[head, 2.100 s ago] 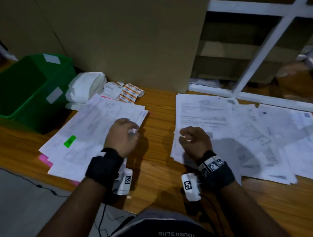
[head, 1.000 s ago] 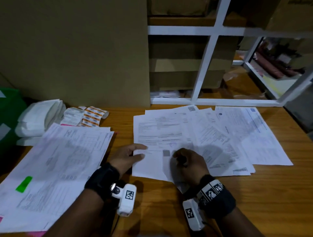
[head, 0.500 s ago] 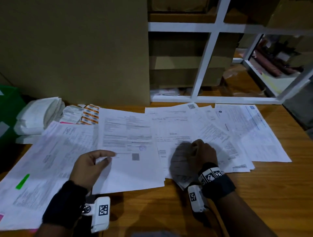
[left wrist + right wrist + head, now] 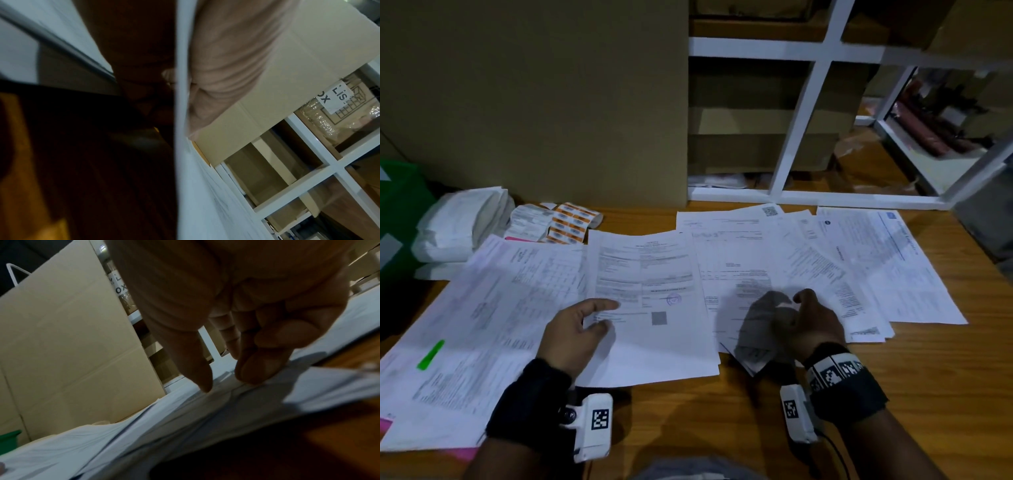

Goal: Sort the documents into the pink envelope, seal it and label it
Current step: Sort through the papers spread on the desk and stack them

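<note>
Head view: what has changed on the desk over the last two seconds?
The left hand took a stamped sheet off the right spread and is carrying it left toward the left pile. The right hand now pinches a lower sheet's corner. The label rolls have not moved.

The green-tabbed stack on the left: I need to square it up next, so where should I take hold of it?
Grip the green-tabbed stack at its near right corner, coming from the right with the left hand. That edge overhangs nothing but bare table, so fingers can slide beneath, probably; the far edge abuts label rolls.
</note>
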